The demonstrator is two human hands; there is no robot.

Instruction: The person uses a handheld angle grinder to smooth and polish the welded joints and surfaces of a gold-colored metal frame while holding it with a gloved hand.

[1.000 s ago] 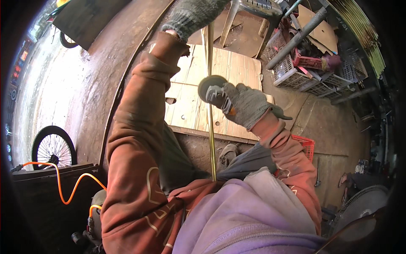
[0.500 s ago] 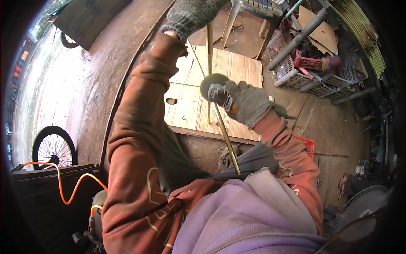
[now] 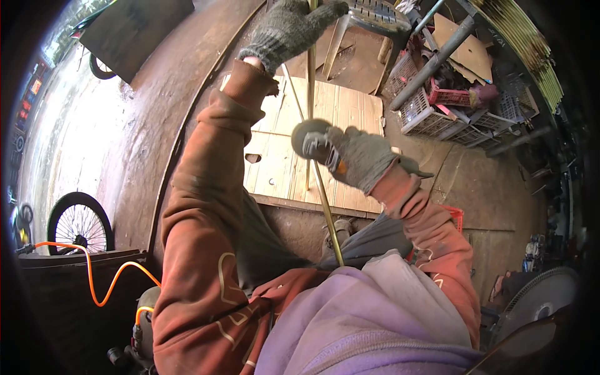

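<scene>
In the head view, the gloved right hand (image 3: 369, 161) has its fingers closed around a grinder (image 3: 320, 149). Its disc overlaps a slanting golden rod (image 3: 325, 203), which crosses over the cardboard sheet (image 3: 353, 112). The gloved left hand (image 3: 284, 32) is at a second golden rod (image 3: 310, 84); whether its fingers grip, I cannot tell.

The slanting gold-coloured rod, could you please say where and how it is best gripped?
Probably the rod by its bare lower stretch, a hand wrapping it from the left: it is slim and straight there, and the right hand with the disc tool lies to the upper right.
</scene>
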